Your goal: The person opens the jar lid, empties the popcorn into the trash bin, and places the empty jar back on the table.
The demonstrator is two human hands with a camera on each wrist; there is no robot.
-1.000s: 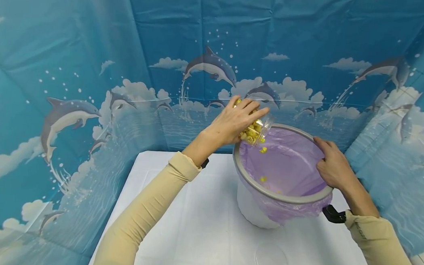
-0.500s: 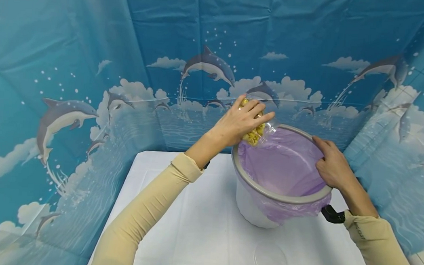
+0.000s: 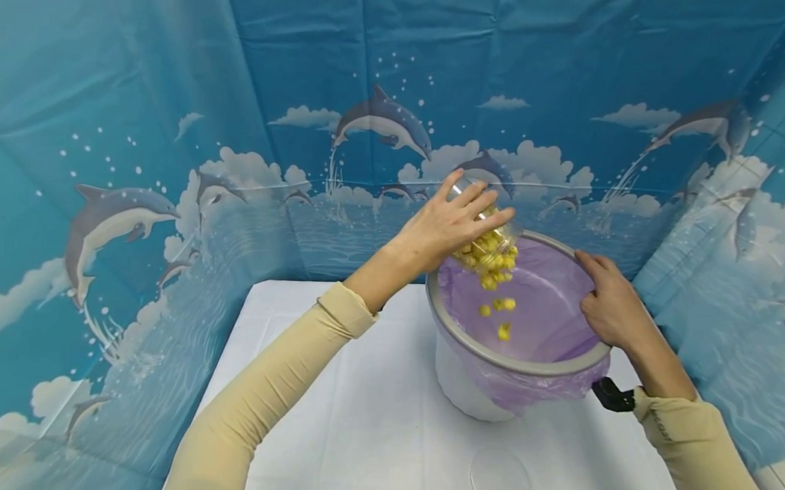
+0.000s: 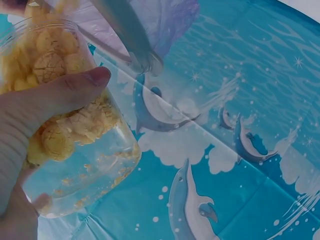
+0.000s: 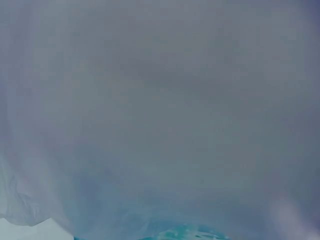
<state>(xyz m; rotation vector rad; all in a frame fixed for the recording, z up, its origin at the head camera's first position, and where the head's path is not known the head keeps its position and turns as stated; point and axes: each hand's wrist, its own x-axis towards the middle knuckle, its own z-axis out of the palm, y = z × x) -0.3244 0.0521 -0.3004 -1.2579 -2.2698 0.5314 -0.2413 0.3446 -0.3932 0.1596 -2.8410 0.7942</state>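
Note:
My left hand (image 3: 444, 226) grips a clear plastic jar (image 4: 117, 150) of yellow popcorn (image 3: 489, 255), tipped mouth-down over a trash can (image 3: 472, 385). Several pieces are in mid-air below the mouth, inside the can's opening. In the left wrist view the thumb lies across the jar, and the jar's bottom end holds only crumbs. A purple bag (image 3: 551, 292) lines the can and folds out under its grey rim ring (image 3: 452, 320). My right hand (image 3: 611, 303) holds the rim at the right, its fingers partly hidden. Blurred bag fills most of the right wrist view.
The can stands on a white table (image 3: 348, 422). A clear round lid (image 3: 501, 482) lies on the table in front of it. A blue dolphin-print curtain (image 3: 392, 35) hangs close behind and at both sides.
The jar has tipped further and shifted slightly right; popcorn now falls in a cluster, where half a second ago none was falling. The right hand stays at the rim.

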